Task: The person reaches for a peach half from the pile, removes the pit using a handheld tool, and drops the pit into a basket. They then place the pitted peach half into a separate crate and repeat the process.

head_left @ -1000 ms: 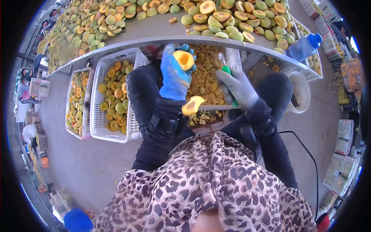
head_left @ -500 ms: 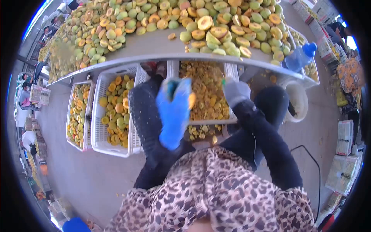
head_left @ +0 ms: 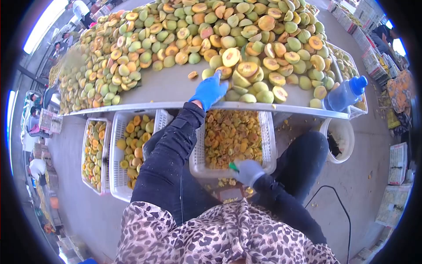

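My left hand, in a blue glove, reaches over the edge of the metal table. Its fingers are stretched out, the tips right at a halved orange-fleshed stone fruit at the front of the heap. A larger cut half with pale flesh lies just beyond. Low near my lap, my right hand in a grey glove is closed on a small green-handled tool, its working end not clear. Close above that hand stands a white crate of small fruit scraps.
A heap of stone fruit, many halved, covers much of the table. A blue bottle stands at its right front edge, above a white bucket. Two crates with fruit stand left of my legs. A black cable lies on the floor.
My left hand has moved from above the scrap crate up to the fruit on the table; an orange piece beside it no longer shows there. My right hand has come lower, towards my lap.
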The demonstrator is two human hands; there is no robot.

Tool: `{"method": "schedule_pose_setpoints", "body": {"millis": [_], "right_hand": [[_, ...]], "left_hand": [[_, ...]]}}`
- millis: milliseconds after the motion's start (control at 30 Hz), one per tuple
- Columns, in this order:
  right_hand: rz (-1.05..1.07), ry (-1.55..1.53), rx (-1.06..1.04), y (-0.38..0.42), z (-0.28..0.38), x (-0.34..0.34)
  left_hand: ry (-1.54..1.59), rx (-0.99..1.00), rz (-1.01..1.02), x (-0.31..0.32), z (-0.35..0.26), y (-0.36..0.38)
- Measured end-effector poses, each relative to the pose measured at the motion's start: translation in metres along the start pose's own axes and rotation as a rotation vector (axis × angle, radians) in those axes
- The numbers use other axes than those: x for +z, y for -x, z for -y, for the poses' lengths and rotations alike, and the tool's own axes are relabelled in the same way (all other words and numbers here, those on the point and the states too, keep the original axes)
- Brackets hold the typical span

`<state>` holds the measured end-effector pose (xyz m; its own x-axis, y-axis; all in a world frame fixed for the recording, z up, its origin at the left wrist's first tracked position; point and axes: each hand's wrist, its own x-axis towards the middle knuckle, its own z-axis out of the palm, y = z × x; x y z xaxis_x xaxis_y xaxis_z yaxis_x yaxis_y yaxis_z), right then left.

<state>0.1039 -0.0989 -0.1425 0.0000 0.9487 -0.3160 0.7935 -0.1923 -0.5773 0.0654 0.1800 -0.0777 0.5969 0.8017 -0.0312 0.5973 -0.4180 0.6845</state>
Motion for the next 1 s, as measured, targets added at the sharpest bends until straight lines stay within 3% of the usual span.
{"method": "schedule_pose_setpoints", "body": {"millis": [67, 167, 200, 233, 300, 333, 367, 433, 467, 733, 800, 833, 900, 1000], "right_hand": [[-0.002, -0.03, -0.02, 0.001, -0.003, -0.006], [-0.015, -0.041, 0.0, -0.002, -0.004, -0.021], [-0.075, -0.03, -0.008, -0.005, -0.006, -0.021], [-0.158, -0.045, -0.041, -0.006, -0.004, -0.026], [-0.306, -0.26, -0.102, -0.006, 0.015, -0.053], [-0.379, -0.446, -0.118, -0.006, 0.027, -0.077], [-0.391, -0.572, -0.108, -0.004, 0.037, -0.089], [-0.522, -0.535, -0.169, -0.003, 0.055, -0.11], [-0.516, -0.532, -0.174, -0.007, 0.058, -0.112], [-0.557, -0.51, -0.253, 0.013, 0.086, -0.103], [-0.577, -0.512, -0.289, 0.018, 0.089, -0.1], [-0.55, -0.504, -0.284, 0.021, 0.091, -0.1], [-0.517, -0.488, -0.283, 0.025, 0.095, -0.101], [-0.395, -0.273, -0.203, 0.027, 0.097, -0.106]], "left_hand": [[-0.224, 0.17, 0.023, 0.016, 0.008, -0.013], [-0.001, 0.093, 0.13, 0.011, 0.008, -0.016], [-0.113, 0.217, 0.029, 0.015, 0.01, -0.014], [-0.117, 0.207, 0.034, 0.009, 0.002, -0.006], [0.882, -0.147, -0.121, -0.011, -0.02, 0.026], [1.26, -0.075, -0.271, -0.001, -0.013, 0.035], [1.251, -0.085, -0.283, 0.002, -0.017, 0.05], [1.785, -0.072, -0.104, 0.002, -0.034, 0.09], [1.845, -0.223, -0.048, -0.007, -0.051, 0.109], [1.817, -0.308, -0.185, -0.022, -0.088, 0.167], [1.851, -0.095, -0.099, -0.024, -0.088, 0.177], [1.854, -0.095, -0.101, -0.023, -0.086, 0.181], [1.482, -0.004, -0.169, -0.023, -0.084, 0.189], [1.616, -0.033, -0.227, -0.018, -0.083, 0.19]]}}
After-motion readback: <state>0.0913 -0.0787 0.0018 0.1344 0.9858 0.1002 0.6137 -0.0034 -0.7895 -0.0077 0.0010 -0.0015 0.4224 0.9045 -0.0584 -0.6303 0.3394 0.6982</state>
